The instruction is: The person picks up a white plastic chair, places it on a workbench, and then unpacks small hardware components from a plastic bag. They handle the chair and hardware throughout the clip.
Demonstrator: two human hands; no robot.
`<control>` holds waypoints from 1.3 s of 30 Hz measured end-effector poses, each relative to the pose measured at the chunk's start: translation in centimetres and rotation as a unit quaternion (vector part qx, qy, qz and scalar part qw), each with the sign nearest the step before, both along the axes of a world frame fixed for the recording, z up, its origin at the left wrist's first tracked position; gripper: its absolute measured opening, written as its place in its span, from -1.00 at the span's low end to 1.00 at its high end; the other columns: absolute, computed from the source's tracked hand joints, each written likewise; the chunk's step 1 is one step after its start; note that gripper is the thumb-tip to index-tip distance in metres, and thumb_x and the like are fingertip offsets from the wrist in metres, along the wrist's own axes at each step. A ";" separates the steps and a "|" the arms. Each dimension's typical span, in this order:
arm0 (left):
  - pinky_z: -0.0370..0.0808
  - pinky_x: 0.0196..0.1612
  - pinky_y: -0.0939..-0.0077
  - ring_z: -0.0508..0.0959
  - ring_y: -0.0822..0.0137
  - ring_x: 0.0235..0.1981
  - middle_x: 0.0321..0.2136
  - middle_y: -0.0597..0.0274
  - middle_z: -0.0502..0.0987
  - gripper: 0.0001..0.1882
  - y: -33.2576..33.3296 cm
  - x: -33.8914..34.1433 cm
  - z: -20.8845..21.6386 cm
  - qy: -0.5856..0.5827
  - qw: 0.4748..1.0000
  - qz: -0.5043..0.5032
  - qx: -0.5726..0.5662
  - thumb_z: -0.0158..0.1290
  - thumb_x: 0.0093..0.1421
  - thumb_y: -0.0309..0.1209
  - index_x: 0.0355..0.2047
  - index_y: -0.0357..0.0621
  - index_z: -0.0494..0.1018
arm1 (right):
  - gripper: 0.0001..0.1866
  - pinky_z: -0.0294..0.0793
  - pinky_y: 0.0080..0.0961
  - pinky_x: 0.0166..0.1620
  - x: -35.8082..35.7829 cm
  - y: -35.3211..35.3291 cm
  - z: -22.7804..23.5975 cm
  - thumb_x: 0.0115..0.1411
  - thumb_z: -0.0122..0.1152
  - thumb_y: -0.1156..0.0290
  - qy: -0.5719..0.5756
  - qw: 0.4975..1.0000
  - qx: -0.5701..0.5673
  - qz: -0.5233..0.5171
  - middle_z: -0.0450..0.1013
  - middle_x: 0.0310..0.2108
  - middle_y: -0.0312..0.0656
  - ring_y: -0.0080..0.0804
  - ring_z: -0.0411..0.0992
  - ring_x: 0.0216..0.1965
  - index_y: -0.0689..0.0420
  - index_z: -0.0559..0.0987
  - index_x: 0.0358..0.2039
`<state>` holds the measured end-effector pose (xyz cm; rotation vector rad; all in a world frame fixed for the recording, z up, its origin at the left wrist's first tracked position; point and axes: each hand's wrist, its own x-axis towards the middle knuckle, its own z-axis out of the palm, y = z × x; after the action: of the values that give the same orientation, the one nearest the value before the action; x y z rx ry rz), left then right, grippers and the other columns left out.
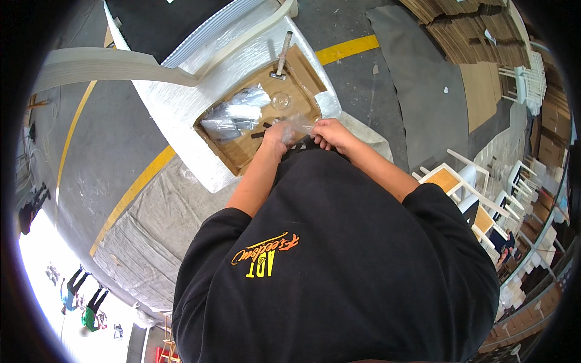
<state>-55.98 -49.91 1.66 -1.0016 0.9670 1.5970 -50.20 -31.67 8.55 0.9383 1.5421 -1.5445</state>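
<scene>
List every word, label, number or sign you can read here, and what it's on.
Black shirt: orange script and yellow block letters, upside down in view; I don't copy wording.
Clear plastic between the left hand and right hand: no print discernible.
Silver packets: no readable text.
Cardboard boxes at right: any markings too small to read.

from my station i identify one piece of clear plastic film (pixel 299 123). the material is thin, transparent and crumpled, with pale glare along its folds. i see it held between the left hand (pixel 278 135) and the right hand (pixel 331 134), at the near side of the brown cardboard tray (pixel 243 151). i cannot determine whether it forms a bag or a sheet.
</scene>
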 end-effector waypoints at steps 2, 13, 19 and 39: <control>0.26 -0.71 0.51 0.44 0.43 -0.65 -0.53 0.29 0.46 -0.92 -0.1 0.1 -0.5 -0.001 1.000 0.003 -0.003 0.01 0.31 -0.40 -0.26 -0.12 0.41 | -0.84 0.29 -0.57 -0.67 -0.1 -0.1 0.1 0.15 0.16 0.32 -0.002 1.000 -0.004 0.003 0.45 -0.57 -0.28 -0.53 0.36 -0.68 0.14 0.57 -0.43; 0.29 -0.71 0.58 0.44 0.45 -0.63 -0.50 0.30 0.50 -0.84 -0.1 -0.5 0.8 0.002 0.997 -0.057 0.051 0.13 0.29 -0.29 -0.25 -0.04 0.42 | -0.85 0.30 -0.57 -0.66 -0.1 0.1 -0.1 0.17 0.15 0.34 0.006 1.000 0.004 0.009 0.45 -0.57 -0.27 -0.54 0.36 -0.66 0.15 0.57 -0.41; 0.29 -0.72 0.57 0.46 0.42 -0.63 -0.48 0.25 0.50 -0.88 0.4 -0.3 0.4 -0.016 0.999 -0.037 0.017 0.08 0.28 -0.38 -0.23 -0.11 0.43 | -0.84 0.31 -0.55 -0.64 0.1 -0.1 0.1 0.18 0.15 0.34 0.030 0.997 0.036 0.063 0.47 -0.58 -0.27 -0.54 0.38 -0.65 0.14 0.57 -0.45; 0.28 -0.71 0.58 0.44 0.47 -0.65 -0.49 0.31 0.51 -0.92 1.6 -0.9 1.3 -0.033 0.998 -0.044 0.012 0.03 0.33 -0.35 -0.23 -0.05 0.43 | -0.76 0.31 -0.58 -0.63 0.4 0.8 -0.2 0.21 0.23 0.23 0.042 0.998 -0.018 0.041 0.48 -0.56 -0.26 -0.53 0.37 -0.65 0.17 0.58 -0.40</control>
<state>-56.84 -48.29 2.99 -0.9763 0.9314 1.4907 -49.83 -30.86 8.37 0.7889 1.5853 -1.5651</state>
